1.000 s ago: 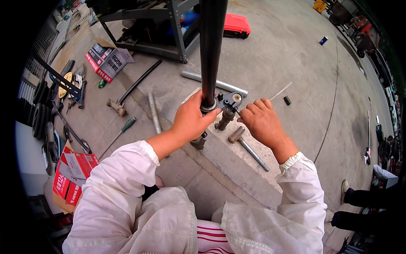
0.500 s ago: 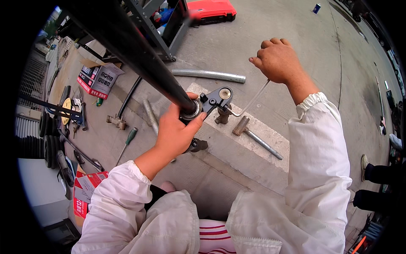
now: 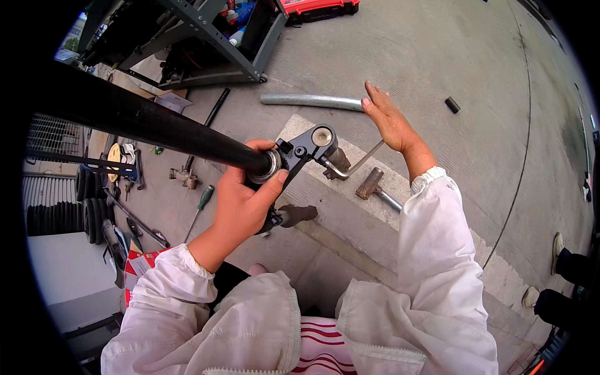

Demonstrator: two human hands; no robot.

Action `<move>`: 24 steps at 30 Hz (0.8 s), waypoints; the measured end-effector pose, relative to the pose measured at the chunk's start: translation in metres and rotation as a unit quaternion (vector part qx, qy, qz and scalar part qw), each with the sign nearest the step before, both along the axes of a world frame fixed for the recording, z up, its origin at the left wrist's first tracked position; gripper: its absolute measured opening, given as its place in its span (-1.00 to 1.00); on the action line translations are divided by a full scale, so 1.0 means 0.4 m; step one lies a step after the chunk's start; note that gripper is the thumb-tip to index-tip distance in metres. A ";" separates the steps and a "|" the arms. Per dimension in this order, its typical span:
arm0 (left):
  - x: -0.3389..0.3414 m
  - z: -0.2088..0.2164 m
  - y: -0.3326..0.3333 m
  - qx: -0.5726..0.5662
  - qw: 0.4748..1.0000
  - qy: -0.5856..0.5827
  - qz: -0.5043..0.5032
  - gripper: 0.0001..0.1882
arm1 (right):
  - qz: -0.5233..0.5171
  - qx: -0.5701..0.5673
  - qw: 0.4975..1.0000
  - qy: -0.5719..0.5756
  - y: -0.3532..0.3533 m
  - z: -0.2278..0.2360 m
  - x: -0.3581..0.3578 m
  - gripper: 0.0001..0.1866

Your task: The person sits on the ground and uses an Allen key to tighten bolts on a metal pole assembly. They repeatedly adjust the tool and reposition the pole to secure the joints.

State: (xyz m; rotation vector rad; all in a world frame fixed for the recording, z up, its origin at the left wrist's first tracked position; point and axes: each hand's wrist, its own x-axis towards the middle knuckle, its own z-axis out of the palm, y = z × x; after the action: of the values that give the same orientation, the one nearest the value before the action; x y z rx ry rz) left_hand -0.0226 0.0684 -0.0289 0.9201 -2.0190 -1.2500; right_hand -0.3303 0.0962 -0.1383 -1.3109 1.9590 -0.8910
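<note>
A long black tube [image 3: 181, 134] rises toward the upper left from a silver ring on a black fork clamp [image 3: 304, 147]. My left hand [image 3: 240, 203] is wrapped around the clamp beside the ring, thumb on the near side. An L-shaped hex key [image 3: 362, 158] has its short bent end against the clamp's right side. The long end of the key meets my right hand [image 3: 394, 125], whose fingers are stretched out and not curled round it. Below the clamp, brown cylindrical parts [image 3: 300, 215] show in part.
A hammer [image 3: 370, 184] lies right of the clamp, its handle partly behind my sleeve. Beyond are a metal pipe [image 3: 312, 101], a grey rack [image 3: 240, 62] and a red case [image 3: 319, 9]. A green-handled screwdriver [image 3: 205, 197] lies left. Another person's legs [image 3: 572, 267] stand far right.
My right hand has gone from curled to outstretched and swung nearer with the hex key's long end. The tube now leans further left in view. My left hand keeps its grip.
</note>
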 end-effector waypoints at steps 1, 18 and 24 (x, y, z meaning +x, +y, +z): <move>0.000 0.001 -0.001 0.010 1.000 0.008 0.004 -0.54 | 0.009 -0.005 0.999 0.034 -0.001 -0.022 -0.004 -0.15; 0.022 0.011 -0.006 -0.012 1.000 -0.020 0.005 -0.56 | 0.108 -0.283 0.948 0.102 0.204 0.197 0.242 -0.74; 0.021 0.013 0.003 -0.035 0.999 -0.021 0.011 -0.54 | 0.128 -0.220 0.966 0.049 0.184 0.183 0.222 -0.77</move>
State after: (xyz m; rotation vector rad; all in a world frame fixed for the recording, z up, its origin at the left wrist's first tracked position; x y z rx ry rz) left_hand -0.0142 0.0697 -0.0235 0.9404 -2.0662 -1.1486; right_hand -0.2415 0.1698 -0.0653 -1.8429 1.6625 -1.1908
